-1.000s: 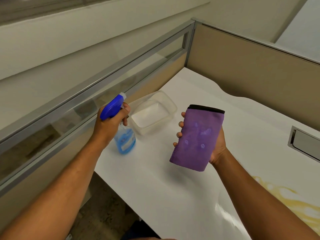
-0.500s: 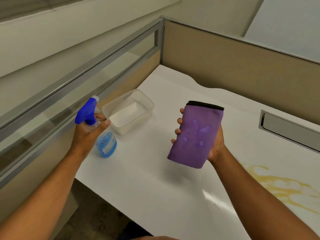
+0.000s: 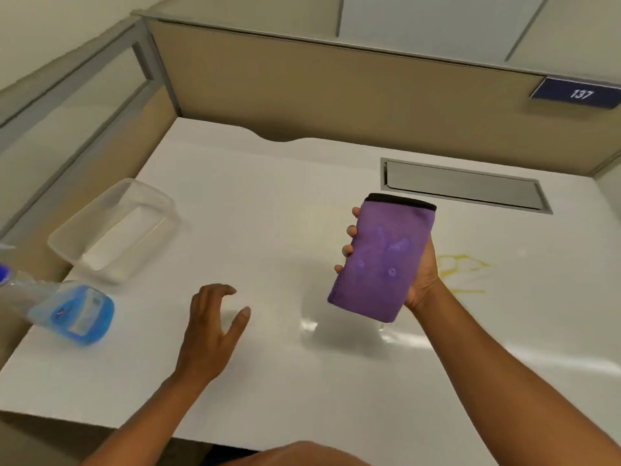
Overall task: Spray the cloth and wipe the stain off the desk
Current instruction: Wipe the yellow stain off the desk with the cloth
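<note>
My right hand (image 3: pixel 420 274) holds a folded purple cloth (image 3: pixel 379 260) upright above the white desk (image 3: pixel 268 213); darker wet spots show on its face. Just right of that hand, partly hidden by it, a yellow stain (image 3: pixel 465 269) marks the desk. The spray bottle (image 3: pixel 72 311) with blue liquid stands on the desk at the far left edge, its blue head cut off by the frame. My left hand (image 3: pixel 215 321) hovers open over the desk, to the right of the bottle and apart from it.
A clear plastic tub (image 3: pixel 114 227) sits at the desk's left side behind the bottle. A metal cable flap (image 3: pixel 463 185) is set into the desk at the back right. Beige partitions (image 3: pixel 336 95) wall the back and left; a sign reads 137.
My left hand has let go of the spray bottle, which now stands on the desk, and moved right, open. The view has swung right, showing more of the stain.
</note>
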Demonstrator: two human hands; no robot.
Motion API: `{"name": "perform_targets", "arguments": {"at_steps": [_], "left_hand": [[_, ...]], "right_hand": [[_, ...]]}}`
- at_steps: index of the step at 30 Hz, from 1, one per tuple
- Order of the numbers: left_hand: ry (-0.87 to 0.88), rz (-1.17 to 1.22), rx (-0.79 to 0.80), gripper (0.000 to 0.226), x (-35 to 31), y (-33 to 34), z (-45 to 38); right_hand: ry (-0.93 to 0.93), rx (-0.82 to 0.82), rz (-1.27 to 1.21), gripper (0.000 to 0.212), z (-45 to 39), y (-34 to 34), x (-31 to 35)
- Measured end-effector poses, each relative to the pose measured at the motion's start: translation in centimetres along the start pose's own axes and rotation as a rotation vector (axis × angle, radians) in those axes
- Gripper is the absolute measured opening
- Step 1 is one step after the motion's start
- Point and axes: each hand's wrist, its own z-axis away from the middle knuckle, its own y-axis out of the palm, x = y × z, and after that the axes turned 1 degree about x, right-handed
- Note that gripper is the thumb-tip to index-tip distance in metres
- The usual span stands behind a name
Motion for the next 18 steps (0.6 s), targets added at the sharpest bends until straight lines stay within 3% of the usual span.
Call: {"name": "perform_targets", "arguments": {"at_steps": [2,9,12,18], "left_hand": [[0.139,-0.111,0.123,0.054,-0.5,2.1,-2.3],[0.48,-0.537,0.516,0.096,0.8,6.4,-11.5],[0.603,-0.594,0.55,0.1,1.0,8.3,-14.7],[0.613,-0.666,0.549,0.11,0.6,11.1,-17.3]], "right_hand": [[-0.01,-0.1,-0.059,0.065,2.3,-1.4,0.0],[-0.105,-0.216,-0.169,0.07,9.1,-5.4,-0.5],[-0.167,-0.265,-0.182,0.071,11.2,-6.0,-1.3],[-0.284,-0.363,-0.228,0.071,14.5,-7.5,-3.6]]}}
